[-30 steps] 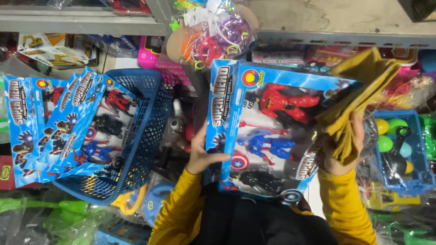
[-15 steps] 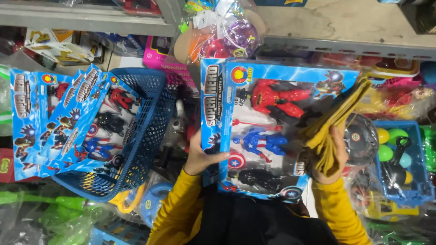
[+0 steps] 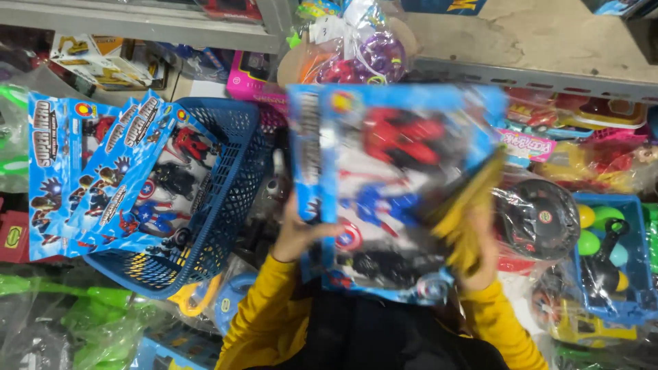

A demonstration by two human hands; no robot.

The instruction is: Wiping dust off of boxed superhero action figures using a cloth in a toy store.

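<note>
A blue boxed set of action figures (image 3: 384, 185), with red, blue and black figures behind clear plastic, is held up in front of me. My left hand (image 3: 298, 233) grips its left edge. My right hand (image 3: 480, 257) is at its lower right corner and holds a yellow cloth (image 3: 462, 209) against the box front. The box and cloth are blurred. Yellow sleeves cover both my arms.
A blue plastic basket (image 3: 236, 178) at the left holds several more identical figure boxes (image 3: 103, 171). A grey metal shelf (image 3: 534, 79) runs above. Bagged toys crowd around: a black round toy (image 3: 541, 216), a blue tray of coloured balls (image 3: 610, 253), green bags (image 3: 89, 322).
The box has shifted left and slightly down in view. The yellow cloth has moved down across the box's right side with my right hand.
</note>
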